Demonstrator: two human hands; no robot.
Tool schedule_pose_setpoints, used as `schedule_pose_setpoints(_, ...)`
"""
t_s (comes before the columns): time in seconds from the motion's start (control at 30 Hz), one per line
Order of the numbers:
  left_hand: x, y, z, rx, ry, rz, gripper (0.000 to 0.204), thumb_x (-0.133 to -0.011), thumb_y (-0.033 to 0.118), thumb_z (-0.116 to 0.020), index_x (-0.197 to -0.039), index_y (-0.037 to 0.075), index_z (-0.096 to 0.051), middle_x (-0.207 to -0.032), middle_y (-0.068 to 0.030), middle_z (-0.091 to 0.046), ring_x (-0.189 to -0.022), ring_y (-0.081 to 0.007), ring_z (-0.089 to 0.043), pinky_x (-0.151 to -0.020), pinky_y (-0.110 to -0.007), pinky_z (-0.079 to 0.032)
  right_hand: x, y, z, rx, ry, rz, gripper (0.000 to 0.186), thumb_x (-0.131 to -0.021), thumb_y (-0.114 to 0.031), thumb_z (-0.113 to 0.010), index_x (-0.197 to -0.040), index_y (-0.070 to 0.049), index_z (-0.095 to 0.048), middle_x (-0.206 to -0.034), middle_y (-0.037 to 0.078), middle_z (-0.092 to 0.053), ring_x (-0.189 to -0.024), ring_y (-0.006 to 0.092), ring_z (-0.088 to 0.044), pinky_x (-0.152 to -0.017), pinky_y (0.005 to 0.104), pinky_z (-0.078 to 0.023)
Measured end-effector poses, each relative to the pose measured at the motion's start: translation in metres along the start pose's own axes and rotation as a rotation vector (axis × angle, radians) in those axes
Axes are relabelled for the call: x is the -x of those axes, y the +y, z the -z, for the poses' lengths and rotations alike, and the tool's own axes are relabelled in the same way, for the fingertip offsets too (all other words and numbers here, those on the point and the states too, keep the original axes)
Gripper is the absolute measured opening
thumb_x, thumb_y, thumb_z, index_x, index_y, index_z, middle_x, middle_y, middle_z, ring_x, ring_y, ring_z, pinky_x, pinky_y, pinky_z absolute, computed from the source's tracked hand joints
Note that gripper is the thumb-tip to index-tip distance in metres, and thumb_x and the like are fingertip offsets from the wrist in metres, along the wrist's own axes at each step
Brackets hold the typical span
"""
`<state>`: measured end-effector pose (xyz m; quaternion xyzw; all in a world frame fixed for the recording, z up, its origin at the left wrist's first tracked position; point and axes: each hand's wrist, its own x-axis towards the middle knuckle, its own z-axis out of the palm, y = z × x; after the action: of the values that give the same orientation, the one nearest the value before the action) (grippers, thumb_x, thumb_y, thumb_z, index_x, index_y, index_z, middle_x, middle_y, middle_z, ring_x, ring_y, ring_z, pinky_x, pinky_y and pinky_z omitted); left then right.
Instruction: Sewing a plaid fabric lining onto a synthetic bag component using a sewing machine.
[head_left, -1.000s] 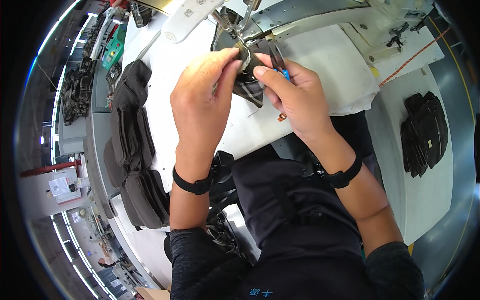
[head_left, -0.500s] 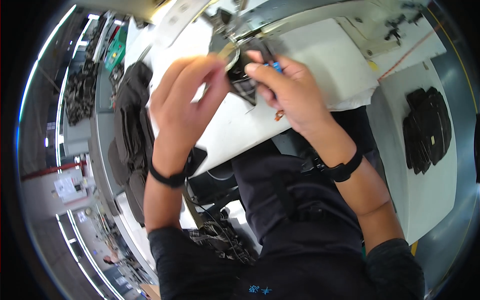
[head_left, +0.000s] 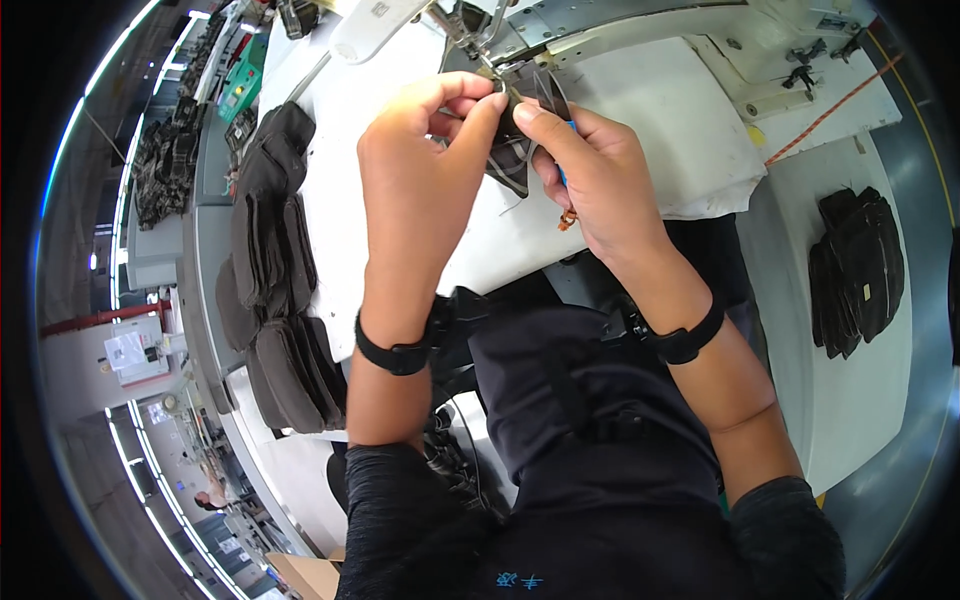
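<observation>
My left hand [head_left: 418, 150] is closed in a pinch at the upper edge of a small dark fabric piece [head_left: 512, 172] with a pale strip along it. From the other side my right hand [head_left: 605, 175] grips the same piece between thumb and fingers. Tucked in that right hand is a pair of thread snips [head_left: 552, 95]; its dark blades point away from me, and blue shows on its handle. An orange bit [head_left: 568, 219] pokes out below the palm. Both hands are just in front of the sewing machine's needle area [head_left: 482, 45]; my fingers hide much of the fabric.
The sewing machine bed [head_left: 620, 45] spans the far side of the white table [head_left: 480, 245]. Stacks of dark fabric pieces [head_left: 268, 240] lie along the left. More dark pieces [head_left: 855, 270] rest on a white surface at right. An orange cord [head_left: 835, 108] runs at far right.
My left hand has moved right and closed on the fabric's edge next to my right hand. The right hand keeps the snips and fabric. The view has shifted slightly.
</observation>
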<state>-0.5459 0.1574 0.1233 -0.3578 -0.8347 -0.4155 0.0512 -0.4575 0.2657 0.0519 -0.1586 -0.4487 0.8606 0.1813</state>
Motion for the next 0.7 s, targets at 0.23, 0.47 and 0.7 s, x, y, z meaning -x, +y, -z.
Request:
schedule_pose_setpoints(0.23, 0.001, 0.013, -0.004, 0.182, -0.081, 0.104, 0.013, -0.096, 0.01, -0.07, -0.089, -0.001, -0.072, -0.072, 0.0017, -0.065, -0.064, -0.0029, -0.054, -0.059, -0.022, -0.044, -0.001, 0.003, -0.001, 0.006, 0.034, 0.092, 0.025, -0.103, -0.03, -0.072, -0.095, -0.006, -0.075, -0.062, -0.008, -0.051, -0.052, 0.0001, -0.042, -0.044, 0.0236, -0.028)
schedule_pose_setpoints(0.47, 0.006, 0.0, 0.02, 0.182, 0.064, 0.222, 0.021, -0.097, 0.02, -0.078, -0.095, -0.001, -0.075, -0.071, 0.0031, -0.062, -0.059, -0.0009, -0.05, -0.053, -0.018, -0.037, 0.004, -0.003, 0.005, -0.028, -0.019, 0.066, 0.025, -0.103, -0.026, -0.071, -0.115, -0.005, -0.077, -0.064, -0.009, -0.052, -0.057, -0.0001, -0.042, -0.052, 0.0211, -0.033)
schedule_pose_setpoints(0.7, -0.007, 0.001, -0.009, 0.137, 0.066, 0.108, 0.021, -0.096, 0.017, -0.077, -0.09, -0.004, -0.074, -0.069, 0.0044, -0.06, -0.06, -0.0034, -0.047, -0.055, -0.022, -0.037, 0.006, 0.002, 0.002, 0.113, 0.026, 0.214, 0.031, -0.103, -0.024, -0.072, -0.119, 0.003, -0.076, -0.104, 0.001, -0.067, -0.089, 0.0063, -0.058, -0.078, 0.0237, -0.047)
